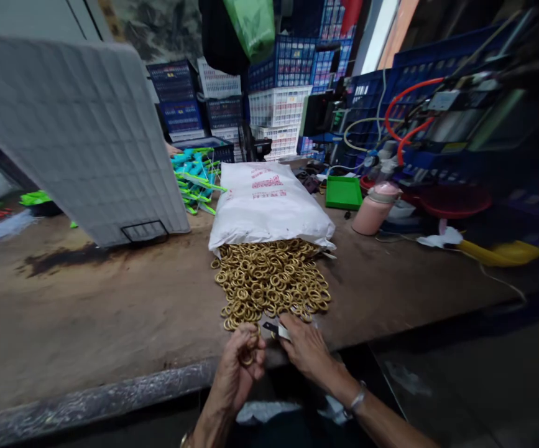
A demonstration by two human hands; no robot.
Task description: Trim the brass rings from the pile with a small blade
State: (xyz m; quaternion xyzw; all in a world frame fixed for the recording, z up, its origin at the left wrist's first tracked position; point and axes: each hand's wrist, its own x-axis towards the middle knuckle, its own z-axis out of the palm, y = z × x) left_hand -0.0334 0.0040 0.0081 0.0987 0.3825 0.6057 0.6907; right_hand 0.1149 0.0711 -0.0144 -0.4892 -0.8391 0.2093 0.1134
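Note:
Gold-coloured rings [273, 277] spill in a heap from the mouth of a white sack [269, 208] onto the table. At the near edge of the heap, my left hand [242, 356] is closed around a few rings [247, 356], with its fingers curled over part of them. Just to the right, my right hand [304, 345] grips a utility knife [281, 330], whose dark blade points left toward the left hand. The palm and fingers cover most of the knife's handle.
A tall pale ribbed panel [87, 137] stands on the brown table [87, 323] at left, beside turquoise and green plastic pieces [197, 177]. To the right are a green tray [344, 193], a pink bottle [376, 208] and a machine with red hoses [404, 99]. Stacked crates [281, 106] fill the back.

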